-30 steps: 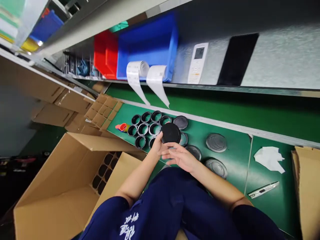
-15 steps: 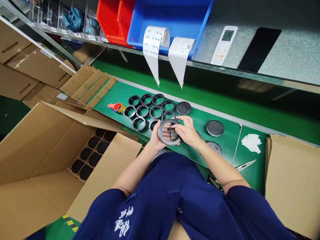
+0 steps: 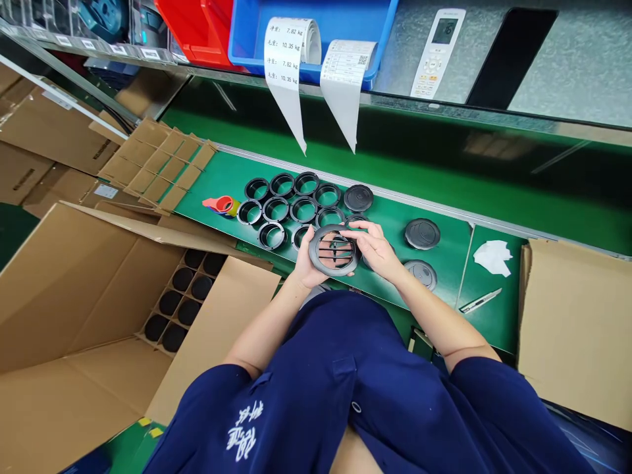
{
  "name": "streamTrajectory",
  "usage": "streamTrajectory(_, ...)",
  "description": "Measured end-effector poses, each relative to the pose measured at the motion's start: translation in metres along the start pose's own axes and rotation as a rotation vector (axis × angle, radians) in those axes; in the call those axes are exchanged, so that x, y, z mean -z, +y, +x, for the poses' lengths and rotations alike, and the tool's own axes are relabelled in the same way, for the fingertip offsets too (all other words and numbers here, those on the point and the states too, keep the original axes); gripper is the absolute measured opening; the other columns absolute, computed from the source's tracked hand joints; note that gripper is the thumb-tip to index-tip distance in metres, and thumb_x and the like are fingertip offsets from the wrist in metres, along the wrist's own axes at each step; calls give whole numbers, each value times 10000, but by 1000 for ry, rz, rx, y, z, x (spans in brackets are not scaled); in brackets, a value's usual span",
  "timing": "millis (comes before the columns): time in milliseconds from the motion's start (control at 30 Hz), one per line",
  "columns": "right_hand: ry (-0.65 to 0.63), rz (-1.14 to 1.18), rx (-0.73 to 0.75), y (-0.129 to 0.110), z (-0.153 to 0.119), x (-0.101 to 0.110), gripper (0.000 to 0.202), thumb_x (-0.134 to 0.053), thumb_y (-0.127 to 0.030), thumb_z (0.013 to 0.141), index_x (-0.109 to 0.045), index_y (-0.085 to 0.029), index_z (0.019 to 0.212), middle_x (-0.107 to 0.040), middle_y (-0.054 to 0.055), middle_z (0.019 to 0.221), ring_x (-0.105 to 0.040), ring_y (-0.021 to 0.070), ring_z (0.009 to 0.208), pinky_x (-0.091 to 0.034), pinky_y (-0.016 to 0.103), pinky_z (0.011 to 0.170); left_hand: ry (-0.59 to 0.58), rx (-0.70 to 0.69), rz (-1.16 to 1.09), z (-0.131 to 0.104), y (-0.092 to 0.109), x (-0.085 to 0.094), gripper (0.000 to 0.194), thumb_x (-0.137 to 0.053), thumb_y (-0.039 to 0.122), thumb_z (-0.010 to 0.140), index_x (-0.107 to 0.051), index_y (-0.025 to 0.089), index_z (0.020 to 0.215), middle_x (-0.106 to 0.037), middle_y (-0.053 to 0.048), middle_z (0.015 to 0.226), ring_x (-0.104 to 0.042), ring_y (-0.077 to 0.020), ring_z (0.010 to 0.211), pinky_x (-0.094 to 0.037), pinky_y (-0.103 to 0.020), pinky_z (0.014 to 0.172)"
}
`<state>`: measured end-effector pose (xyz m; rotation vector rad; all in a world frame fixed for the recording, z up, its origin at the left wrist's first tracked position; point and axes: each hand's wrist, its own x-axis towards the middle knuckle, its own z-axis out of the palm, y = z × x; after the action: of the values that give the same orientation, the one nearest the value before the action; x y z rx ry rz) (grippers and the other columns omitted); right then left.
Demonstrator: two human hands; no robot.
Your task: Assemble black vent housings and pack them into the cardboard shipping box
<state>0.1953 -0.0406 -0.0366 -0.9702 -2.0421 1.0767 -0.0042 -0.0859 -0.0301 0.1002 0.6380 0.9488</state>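
A round dark grey air vent [image 3: 314,253] with thin crossbars is held over the front edge of the green bench. My left hand [image 3: 306,266] cups it from the left and beneath, and its fingers show through the gaps. On the upper right rim lie the bent fingers of my right hand [image 3: 378,251], gripping the vent there. Behind and left of it stand several open black rings [image 3: 276,209] in rows. Closed round vents lie at the back [image 3: 358,197] and to the right [image 3: 422,234]; another [image 3: 421,274] sits close to my right forearm.
An open carton [image 3: 113,289] at left holds black round pieces in a cardboard grid. Red and yellow tape rolls [image 3: 223,205] and cardboard dividers [image 3: 158,161] lie at the bench's left. A cutter knife [image 3: 481,300] and white paper [image 3: 492,257] lie right. Label rolls hang from a blue bin [image 3: 316,39] above.
The view has tilted and shifted slightly. My right fingers have moved off the vent's bars towards its upper right rim. My left hand keeps its hold.
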Motion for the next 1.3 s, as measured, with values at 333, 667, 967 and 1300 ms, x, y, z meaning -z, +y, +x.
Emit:
streamTrajectory(333,-353,-134,55,30,-39,-61,815,-694,-607,858,-455,-219,1533,-311,174,1622,-209,384,1505,-229,619,1215,395,177,-30,1,-35,53,549,-526,661,887,-700,169,1056,-752,-105,874,-710,-280,776,-590,-418,668)
streamTrajectory(667,-642,-108,-60,44,-18,-85,1382,-807,-752,612,-54,-229,1646,-137,228,1628,-150,435,1499,-257,618,1178,347,149,56,1,-42,67,686,-504,721,878,-635,161,1251,-731,-159,1107,-712,-323,942,-598,-448,735)
streamTrajectory(967,-69,-664,-477,131,44,-79,1305,-738,-749,680,-66,-177,1640,-146,257,1602,-206,446,1445,-209,596,1160,390,-187,1109,22,-58,123,682,-750,575,759,-621,245,1341,-458,-142,1561,-435,-395,1407,-304,-560,1187)
streamTrajectory(1300,-160,-858,-678,175,40,-74,1188,-531,-851,778,-29,-206,1640,-59,254,1658,-156,448,1490,-92,639,1171,176,-186,1464,32,-73,175,649,-634,524,861,-551,215,1427,-402,-140,1603,-416,-363,1441,-302,-520,1205)
